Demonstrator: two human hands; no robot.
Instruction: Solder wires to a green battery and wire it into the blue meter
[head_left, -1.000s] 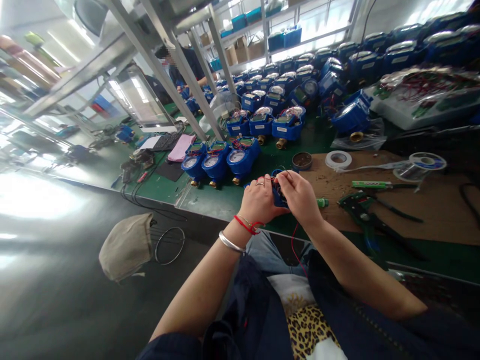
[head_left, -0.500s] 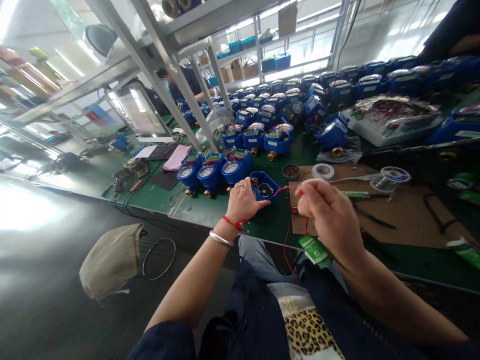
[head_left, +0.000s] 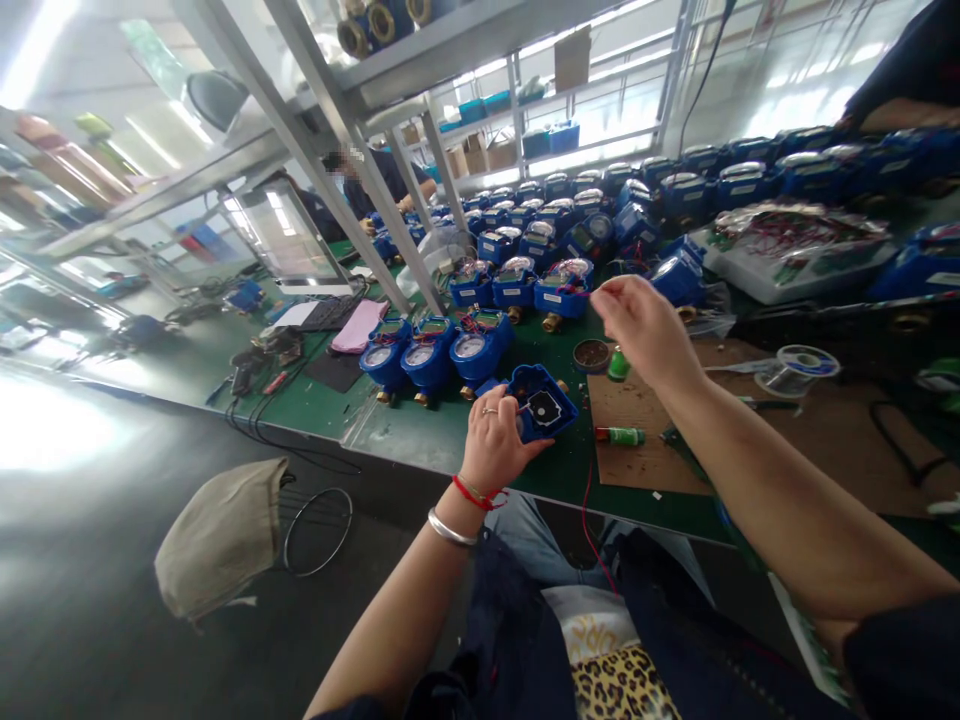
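My left hand (head_left: 496, 437) is closed around a blue meter housing (head_left: 568, 412) near the table's front edge. The housing is tipped so its dark, white-edged inside shows. Farther back, my right hand (head_left: 636, 322) is raised in a pinch, with a short stretch of reddish wire (head_left: 585, 294) at its fingertips, in front of a blue meter in the back row. Below that hand, a green cylinder with a red end (head_left: 621, 436) lies on a cardboard sheet (head_left: 637, 470). A thin red wire (head_left: 586, 510) hangs over the table edge towards my lap.
Three blue meters (head_left: 426, 355) stand left of the housing, with many more rows behind. A round tin (head_left: 592, 355), a solder wire spool (head_left: 796, 370) and a white tray of wired parts (head_left: 780, 275) are to the right. Metal shelf posts (head_left: 337, 150) rise at the left; co-workers are beyond.
My right hand has moved up and away from the housing, towards the back row. The red wire stretched between housing and hand no longer shows. The housing is tilted more, and the green cylinder has shifted.
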